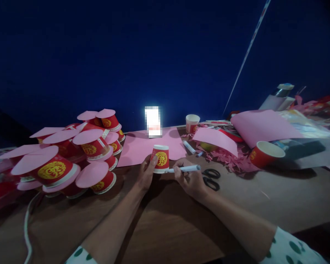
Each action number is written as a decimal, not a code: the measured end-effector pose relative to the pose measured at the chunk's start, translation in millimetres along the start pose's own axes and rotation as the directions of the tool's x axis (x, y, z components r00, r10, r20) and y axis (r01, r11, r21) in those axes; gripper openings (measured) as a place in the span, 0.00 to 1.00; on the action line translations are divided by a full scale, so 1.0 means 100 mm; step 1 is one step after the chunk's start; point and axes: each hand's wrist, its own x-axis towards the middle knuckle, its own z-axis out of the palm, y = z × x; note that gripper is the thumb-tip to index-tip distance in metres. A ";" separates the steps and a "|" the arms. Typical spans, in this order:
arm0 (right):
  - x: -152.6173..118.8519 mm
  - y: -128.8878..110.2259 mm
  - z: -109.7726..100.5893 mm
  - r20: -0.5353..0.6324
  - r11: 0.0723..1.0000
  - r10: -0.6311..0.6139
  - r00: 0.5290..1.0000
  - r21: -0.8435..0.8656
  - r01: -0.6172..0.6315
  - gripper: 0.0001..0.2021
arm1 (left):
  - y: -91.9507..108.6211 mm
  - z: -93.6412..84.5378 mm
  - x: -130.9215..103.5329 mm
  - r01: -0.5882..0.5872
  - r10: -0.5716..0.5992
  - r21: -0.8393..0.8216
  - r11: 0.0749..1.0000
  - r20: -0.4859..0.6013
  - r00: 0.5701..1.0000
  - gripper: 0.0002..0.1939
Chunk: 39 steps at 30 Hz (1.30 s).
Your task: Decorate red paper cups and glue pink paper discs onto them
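At the left, red paper cups with gold emblems, topped by round pink paper discs [89,146], stand piled together on the brown wooden table [165,220]. Next, a flat pink paper sheet [132,148] lies beyond the hands. The left hand [146,172] grips a red-and-white paper cup with a gold emblem [162,158] — held in front of that sheet. The right hand [191,183] grasps a slim white marker [191,168], its tip at the held cup's lower rim — whether touching, I cannot tell. Just right lie black-handled scissors [210,178].
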 end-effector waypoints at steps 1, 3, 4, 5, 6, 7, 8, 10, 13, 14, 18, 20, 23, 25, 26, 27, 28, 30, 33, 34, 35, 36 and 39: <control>0.00 0.00 0.00 0.009 1.000 -0.003 1.000 0.009 0.002 0.06 | 0.00 0.00 0.00 -0.007 0.007 0.002 1.000 0.002 1.000 0.16; 0.00 0.00 0.00 0.017 1.000 -0.006 1.000 0.029 0.006 0.05 | 0.00 0.00 0.00 -0.017 0.017 0.010 1.000 -0.001 1.000 0.16; 0.00 0.00 0.01 0.017 0.999 -0.006 1.000 0.035 0.006 0.05 | 0.00 0.00 0.00 -0.018 0.018 0.016 1.000 -0.001 1.000 0.16; 0.00 -0.01 0.01 0.016 0.999 -0.004 1.000 0.036 0.003 0.05 | 0.00 -0.01 0.00 -0.020 0.020 0.025 0.999 0.000 1.000 0.16; 0.00 -0.01 0.01 0.019 0.999 0.000 1.000 0.035 -0.001 0.05 | 0.00 -0.01 0.00 -0.021 0.021 0.033 0.999 0.003 1.000 0.16; -0.01 -0.01 0.01 0.024 0.999 0.006 1.000 0.031 -0.007 0.06 | 0.00 -0.02 0.01 -0.020 0.019 0.040 0.999 0.010 1.000 0.16; -0.01 -0.01 0.01 0.026 1.000 0.011 1.000 0.027 -0.012 0.06 | -0.01 -0.03 0.01 -0.013 0.012 0.046 0.999 0.015 1.000 0.17; -0.01 -0.02 0.01 0.025 1.000 0.014 1.000 0.018 -0.015 0.06 | -0.02 -0.05 0.02 0.012 -0.013 0.052 0.999 0.013 1.000 0.18; 0.00 -0.03 0.00 0.025 1.000 -0.001 1.000 0.023 0.001 0.06 | -0.02 -0.07 0.03 0.040 -0.039 0.084 0.996 -0.017 0.999 0.21; 0.00 -0.03 0.00 0.022 1.000 -0.009 1.000 0.027 0.008 0.06 | -0.02 -0.07 0.03 0.038 -0.035 0.094 0.995 -0.030 0.999 0.22; 0.00 -0.03 0.00 0.006 1.000 -0.016 1.000 0.020 0.015 0.06 | -0.01 -0.05 0.02 0.034 -0.032 0.086 0.996 -0.025 0.999 0.21; 0.00 -0.02 0.01 0.003 1.000 -0.004 1.000 0.013 0.004 0.05 | -0.02 -0.05 0.02 0.039 -0.038 0.082 0.996 -0.011 0.999 0.21; 0.00 -0.01 0.00 -0.001 1.000 0.000 1.000 0.006 0.000 0.05 | -0.03 -0.07 0.02 0.032 -0.033 0.083 0.996 0.007 0.999 0.21; 0.00 -0.01 -0.01 -0.001 1.000 -0.009 1.000 0.001 0.009 0.06 | -0.04 -0.08 0.02 0.029 -0.030 0.085 0.996 0.020 0.999 0.21; 0.01 -0.01 -0.01 -0.001 1.000 -0.015 1.000 -0.002 0.015 0.06 | -0.04 -0.08 0.02 0.028 -0.030 0.088 0.996 0.024 0.999 0.21; 0.01 -0.01 -0.02 0.000 1.000 -0.020 1.000 -0.003 0.020 0.06 | -0.04 -0.08 0.02 0.030 -0.032 0.090 0.995 0.024 0.999 0.21; 0.01 -0.01 -0.02 0.001 1.000 -0.022 1.000 -0.002 0.022 0.05 | -0.04 -0.08 0.02 0.032 -0.034 0.092 0.995 0.022 0.999 0.21; 0.01 -0.01 -0.02 -0.009 1.000 -0.017 1.000 -0.006 0.017 0.06 | -0.04 -0.08 0.02 0.035 -0.037 0.095 0.995 0.018 0.999 0.21; 0.00 -0.02 -0.01 -0.036 1.000 -0.012 0.999 -0.029 0.011 0.06 | -0.03 -0.07 0.02 0.040 -0.042 0.093 0.995 0.013 0.999 0.21; 0.00 -0.02 -0.01 -0.043 0.999 -0.013 0.999 -0.036 0.011 0.06 | -0.03 -0.07 0.02 0.042 -0.043 0.090 0.995 0.011 0.999 0.21; 0.00 -0.02 -0.01 -0.049 0.999 -0.012 0.999 -0.040 0.010 0.06 | -0.03 -0.07 0.02 0.044 -0.045 0.086 0.995 0.008 0.999 0.21; 0.00 -0.02 -0.01 -0.053 0.999 -0.009 0.999 -0.041 0.007 0.06 | -0.03 -0.07 0.02 0.044 -0.044 0.081 0.996 0.003 0.999 0.21; 0.00 -0.02 0.00 -0.057 0.999 0.004 0.998 -0.045 -0.007 0.06 | -0.03 -0.07 0.01 0.044 -0.044 0.078 0.996 -0.005 0.999 0.22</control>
